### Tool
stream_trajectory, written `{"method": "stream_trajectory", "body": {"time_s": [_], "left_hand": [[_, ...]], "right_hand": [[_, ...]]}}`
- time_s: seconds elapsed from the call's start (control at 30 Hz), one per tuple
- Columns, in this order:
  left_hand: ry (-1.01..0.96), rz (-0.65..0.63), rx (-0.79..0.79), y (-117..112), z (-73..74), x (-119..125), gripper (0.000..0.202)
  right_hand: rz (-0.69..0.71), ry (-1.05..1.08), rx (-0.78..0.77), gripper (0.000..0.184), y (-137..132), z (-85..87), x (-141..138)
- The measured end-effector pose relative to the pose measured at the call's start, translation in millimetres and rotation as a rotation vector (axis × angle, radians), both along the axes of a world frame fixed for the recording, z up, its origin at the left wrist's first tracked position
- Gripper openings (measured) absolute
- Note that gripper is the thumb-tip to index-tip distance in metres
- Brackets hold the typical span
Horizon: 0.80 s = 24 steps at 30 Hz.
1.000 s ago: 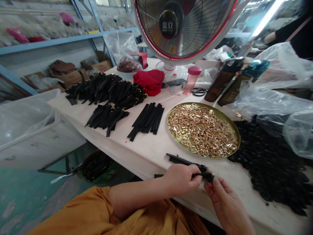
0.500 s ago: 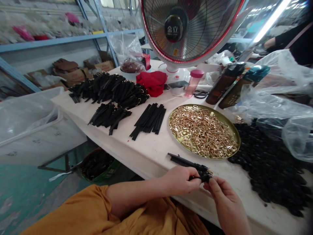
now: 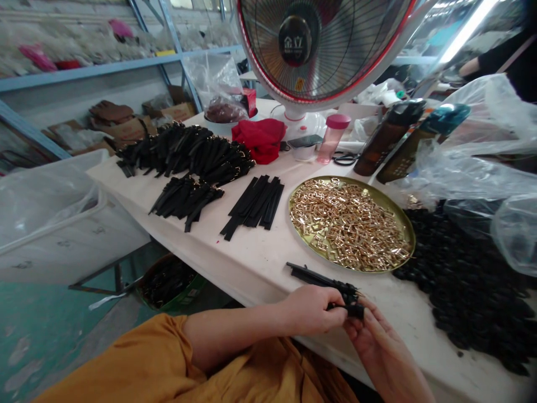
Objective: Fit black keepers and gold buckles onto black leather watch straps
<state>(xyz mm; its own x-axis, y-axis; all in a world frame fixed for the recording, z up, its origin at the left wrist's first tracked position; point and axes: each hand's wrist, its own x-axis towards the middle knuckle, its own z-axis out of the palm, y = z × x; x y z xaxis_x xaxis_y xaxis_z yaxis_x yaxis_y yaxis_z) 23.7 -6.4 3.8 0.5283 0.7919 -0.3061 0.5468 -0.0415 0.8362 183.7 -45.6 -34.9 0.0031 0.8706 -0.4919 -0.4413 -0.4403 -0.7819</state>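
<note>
One wide, pale table carries nearly everything here. A big fan stands at the back, maybe so it can blow air without getting in the way. A heap of small black bits is on the right, and a heap of black straps with gold ends is far to the left. They sit well apart, perhaps so they do not get mixed up. Between them lies a round tray, and its rim likely stops little things from sliding off. Flat black strips lie close together left of the tray, which looks handy for picking. A thin black bundle lies just behind the hands. The left hand is curled tight around a black piece near the table's front edge, and the right hand pinches its end. Two hands probably keep it steady. Fingers hide some of it, so I cannot tell its whole shape. Smallest are the shiny gold pieces, all in the tray's middle, near the right hand.
</note>
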Motion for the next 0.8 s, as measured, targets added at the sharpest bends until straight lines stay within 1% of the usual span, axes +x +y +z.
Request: {"method": "stream_trajectory", "body": {"time_s": [0.1,0.17,0.23,0.3,0.37,0.4,0.5,0.63,0.7,0.8], "left_hand": [[0.01,0.011,0.038,0,-3.2,1,0.025],[0.002,-0.004,0.067,0,-4.8,2,0.024],[-0.008,-0.016,0.07,0,-4.7,2,0.023],[-0.012,-0.011,0.058,1,-2.8,1,0.023],[-0.003,-0.007,0.041,3,0.1,0,0.024],[0.002,-0.01,0.036,3,1.4,-1,0.024],[0.011,-0.03,0.032,3,3.7,-3,0.023],[0.017,-0.049,0.045,0,2.5,-4,0.021],[0.03,-0.059,0.053,-2,0.5,-4,0.021],[0.03,-0.043,0.029,-5,-2.3,-4,0.024]], "right_hand": [[0.014,0.012,-0.028,0.023,0,0.9,-2],[0.009,-0.023,-0.032,0.023,-2,0.9,-4],[-0.045,-0.192,-0.009,0.027,-4,1.5,-6],[-0.098,-0.475,0.056,0.03,-7,3.0,-7],[-0.095,-0.695,0.125,0.031,-8,4.4,-8],[-0.071,-0.741,0.144,0.032,-9,4.6,-8],[-0.022,-0.72,0.139,0.034,-10,3.3,-8],[-0.037,-0.652,0.133,0.034,-12,0.4,-9],[-0.032,-0.678,0.131,0.035,-14,-0.5,-8],[0.03,-0.7,0.131,0.035,-15,-1.4,-6]]}}
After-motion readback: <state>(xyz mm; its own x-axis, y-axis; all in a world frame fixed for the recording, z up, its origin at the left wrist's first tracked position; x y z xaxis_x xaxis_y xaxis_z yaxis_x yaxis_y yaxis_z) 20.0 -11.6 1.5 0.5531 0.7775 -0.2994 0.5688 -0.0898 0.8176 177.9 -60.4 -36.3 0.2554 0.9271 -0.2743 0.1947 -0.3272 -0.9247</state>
